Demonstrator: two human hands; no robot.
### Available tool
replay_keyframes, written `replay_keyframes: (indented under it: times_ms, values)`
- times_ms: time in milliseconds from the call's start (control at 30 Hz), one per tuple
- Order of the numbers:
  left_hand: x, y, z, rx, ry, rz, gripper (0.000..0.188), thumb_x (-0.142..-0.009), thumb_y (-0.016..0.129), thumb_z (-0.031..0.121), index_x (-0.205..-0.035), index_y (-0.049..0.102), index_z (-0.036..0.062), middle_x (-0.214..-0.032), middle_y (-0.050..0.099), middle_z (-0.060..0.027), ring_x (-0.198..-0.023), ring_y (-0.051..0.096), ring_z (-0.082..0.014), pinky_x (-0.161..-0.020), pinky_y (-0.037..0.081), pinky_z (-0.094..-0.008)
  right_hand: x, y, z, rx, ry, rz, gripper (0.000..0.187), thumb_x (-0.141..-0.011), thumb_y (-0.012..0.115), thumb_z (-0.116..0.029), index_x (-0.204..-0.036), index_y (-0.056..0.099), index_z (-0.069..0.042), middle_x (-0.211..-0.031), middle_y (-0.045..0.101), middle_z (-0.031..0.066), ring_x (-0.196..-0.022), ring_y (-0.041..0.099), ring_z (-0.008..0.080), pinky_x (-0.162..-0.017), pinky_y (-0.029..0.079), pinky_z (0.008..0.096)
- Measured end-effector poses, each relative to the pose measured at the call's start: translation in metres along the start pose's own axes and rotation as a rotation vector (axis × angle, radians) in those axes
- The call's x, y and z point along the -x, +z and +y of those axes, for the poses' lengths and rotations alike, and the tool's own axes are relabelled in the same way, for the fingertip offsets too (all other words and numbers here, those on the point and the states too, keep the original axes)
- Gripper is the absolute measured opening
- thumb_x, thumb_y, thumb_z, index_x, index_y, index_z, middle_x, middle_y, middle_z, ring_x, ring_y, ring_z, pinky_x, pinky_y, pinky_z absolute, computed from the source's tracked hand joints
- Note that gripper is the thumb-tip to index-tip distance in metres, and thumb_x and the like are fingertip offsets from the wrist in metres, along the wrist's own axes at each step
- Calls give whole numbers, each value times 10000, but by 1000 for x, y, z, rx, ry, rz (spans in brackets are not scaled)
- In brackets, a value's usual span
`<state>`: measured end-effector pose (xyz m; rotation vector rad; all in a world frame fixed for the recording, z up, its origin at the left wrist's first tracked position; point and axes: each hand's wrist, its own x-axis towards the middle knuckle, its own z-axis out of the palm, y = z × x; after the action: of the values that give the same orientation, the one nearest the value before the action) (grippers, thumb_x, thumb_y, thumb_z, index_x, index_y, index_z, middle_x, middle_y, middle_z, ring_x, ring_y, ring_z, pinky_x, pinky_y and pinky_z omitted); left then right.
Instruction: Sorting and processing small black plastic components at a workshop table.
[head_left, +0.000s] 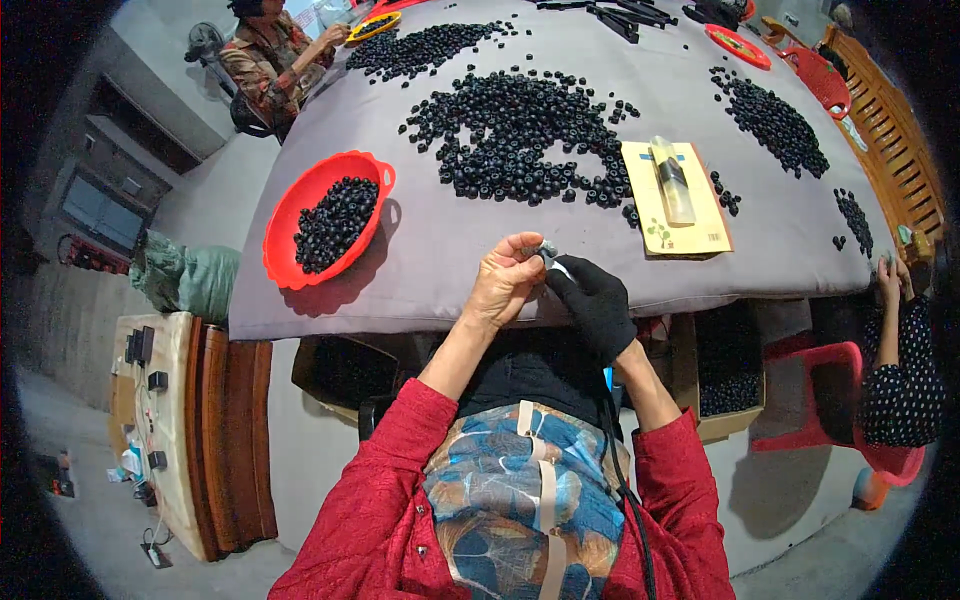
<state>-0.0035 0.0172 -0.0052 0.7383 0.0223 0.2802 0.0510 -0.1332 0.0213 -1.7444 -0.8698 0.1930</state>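
Near the table's front edge, my bare left hand (503, 280) is pinched on a small dark grey piece (545, 250); its exact kind is too small to make out. My right hand (598, 308), in a black glove, meets it there with thumb and finger closed. A narrow whitish thing (563, 268) shows at the gloved fingertips; whether it is a tool or a bare fingertip I cannot tell. Beyond my hands spreads a large heap of small black ring-shaped pieces (510, 130). To the left, a red plastic basket (283, 215) holds more of them.
A yellow booklet (655, 237) with a long see-through plastic case (674, 185) lies right of the heap. Further black heaps (775, 125) are on the grey-covered table (440, 300). One person (275, 65) sits far left, another (905, 370) at right by a red chair (815, 355). Boxes (728, 425) stand below.
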Motion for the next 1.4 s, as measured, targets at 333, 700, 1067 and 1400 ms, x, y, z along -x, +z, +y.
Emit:
replay_keyframes:
  times_ms: [333, 700, 1067, 1400]
  values:
    - [-2, 0, -2, -16, 14, 10, 273, -762, 603, -35, -1021, 548, 29, -882, 607, -60, -766, 593, -121, -684, 498, -226, -2, -3, -6, 17, -2, -20, 278, -836, 527, -265, -1035, 597, -85, -916, 622, 139, -798, 620, 262, -683, 480, 325]
    - [-2, 0, -3, -13, 24, 17, 276, -760, 605, -35, -1023, 545, 21, -883, 606, -65, -757, 593, -116, -694, 499, -220, -3, -4, -6, 74, -63, -40, 266, -839, 536, -179, -1051, 570, -22, -923, 620, 158, -820, 619, 210, -692, 472, 297]
    - [0, 3, 1, 4, 3, 4, 264, -762, 602, -37, -1016, 541, 6, -883, 603, -77, -754, 595, -129, -701, 505, -232, -3, -5, -8, 86, -39, -70, 250, -851, 504, -183, -1060, 569, -63, -915, 618, 150, -799, 620, 241, -664, 473, 308]
    - [-1, 3, 2, -21, 8, -1, 275, -765, 599, -33, -1028, 536, 14, -890, 617, -82, -778, 602, -140, -727, 492, -263, -2, -4, -1, 394, -323, -63, 256, -839, 468, -111, -1078, 548, -67, -1006, 593, 128, -843, 610, 258, -696, 486, 314]
